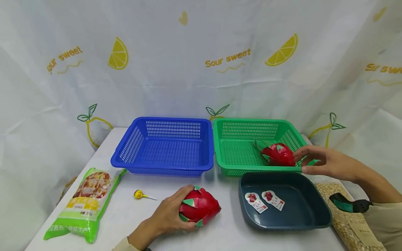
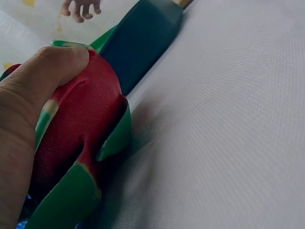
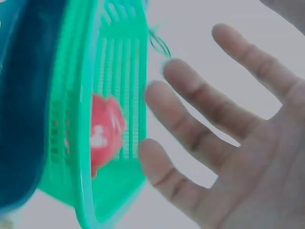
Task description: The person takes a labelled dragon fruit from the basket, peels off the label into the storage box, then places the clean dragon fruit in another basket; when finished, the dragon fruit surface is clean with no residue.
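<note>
My left hand [image 1: 172, 211] grips a red dragon fruit [image 1: 202, 206] with green scales, low over the front middle of the table. In the left wrist view the thumb [image 2: 52, 67] presses along the side of that dragon fruit [image 2: 78, 119]. A second dragon fruit [image 1: 279, 154] lies at the right end of the green basket [image 1: 232, 168]. Beside it, at the basket's right front corner, is my right hand [image 1: 329, 162], holding nothing. The right wrist view shows its fingers [image 3: 190, 138] spread and apart from the fruit [image 3: 106, 131] inside the basket.
A blue basket [image 1: 163, 171] stands left of the green one. The dark teal tray [image 1: 292, 223] in front holds two dragon-fruit cards [image 1: 255, 202]. On the left lie a green snack bag [image 1: 88, 198] and a lollipop [image 1: 138, 194]. At right is a bag of grains [image 1: 342, 223].
</note>
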`<state>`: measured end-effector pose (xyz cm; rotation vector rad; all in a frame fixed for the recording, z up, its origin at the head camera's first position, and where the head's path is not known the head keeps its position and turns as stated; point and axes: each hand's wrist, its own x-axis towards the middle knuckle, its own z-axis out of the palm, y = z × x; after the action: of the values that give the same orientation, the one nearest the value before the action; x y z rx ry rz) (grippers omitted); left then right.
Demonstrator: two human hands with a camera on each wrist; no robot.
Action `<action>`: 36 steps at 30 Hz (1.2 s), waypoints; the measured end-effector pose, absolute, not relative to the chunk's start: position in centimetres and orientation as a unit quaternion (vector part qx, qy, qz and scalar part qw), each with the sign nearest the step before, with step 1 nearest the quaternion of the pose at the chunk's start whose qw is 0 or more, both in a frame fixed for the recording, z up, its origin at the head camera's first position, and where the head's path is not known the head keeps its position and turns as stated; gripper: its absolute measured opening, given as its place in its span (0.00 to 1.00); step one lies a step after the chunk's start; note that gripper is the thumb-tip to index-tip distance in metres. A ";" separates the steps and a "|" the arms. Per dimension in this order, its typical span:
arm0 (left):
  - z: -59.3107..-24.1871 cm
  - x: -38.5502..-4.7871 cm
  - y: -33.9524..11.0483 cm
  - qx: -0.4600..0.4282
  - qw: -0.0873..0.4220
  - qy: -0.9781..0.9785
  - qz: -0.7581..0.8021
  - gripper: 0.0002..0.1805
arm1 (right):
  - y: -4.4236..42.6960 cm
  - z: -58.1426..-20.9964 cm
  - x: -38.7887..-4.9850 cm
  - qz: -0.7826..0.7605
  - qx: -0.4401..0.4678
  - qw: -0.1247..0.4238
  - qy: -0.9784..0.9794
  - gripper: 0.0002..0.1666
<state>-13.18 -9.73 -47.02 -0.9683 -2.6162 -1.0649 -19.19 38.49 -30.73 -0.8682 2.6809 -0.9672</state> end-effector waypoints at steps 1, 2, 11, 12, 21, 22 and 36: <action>-47.0 -13.1 -9.7 -0.320 0.072 -0.875 -0.356 0.53 | 39.1 -30.7 -19.2 -0.318 -0.268 0.056 0.908 0.22; -47.0 -13.1 -9.7 -0.316 0.066 -0.878 -0.354 0.54 | 39.6 -30.8 -19.2 -0.318 -0.250 0.035 0.914 0.23; -46.9 -13.0 -9.5 -0.297 0.055 -0.890 -0.342 0.55 | 43.2 -34.2 -20.4 -0.341 -0.162 -0.036 0.925 0.27; -46.9 -13.1 -9.4 -0.296 0.053 -0.889 -0.345 0.54 | 43.4 -34.5 -20.5 -0.345 -0.158 -0.029 0.925 0.27; -45.7 -13.6 -9.1 -0.289 0.022 -0.879 -0.379 0.52 | 45.0 -36.8 -21.3 -0.366 -0.140 0.034 0.919 0.28; -45.4 -13.7 -9.0 -0.291 0.022 -0.878 -0.380 0.52 | 45.1 -37.0 -21.3 -0.368 -0.143 0.039 0.918 0.28; -36.6 -16.4 -6.3 -0.355 0.026 -0.847 -0.395 0.49 | 45.0 -38.0 -21.1 -0.353 -0.148 0.044 0.923 0.30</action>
<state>-16.42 -6.31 -36.65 -1.0968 -2.6187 -1.2210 -21.12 44.99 -37.95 -0.4538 2.8212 -1.0790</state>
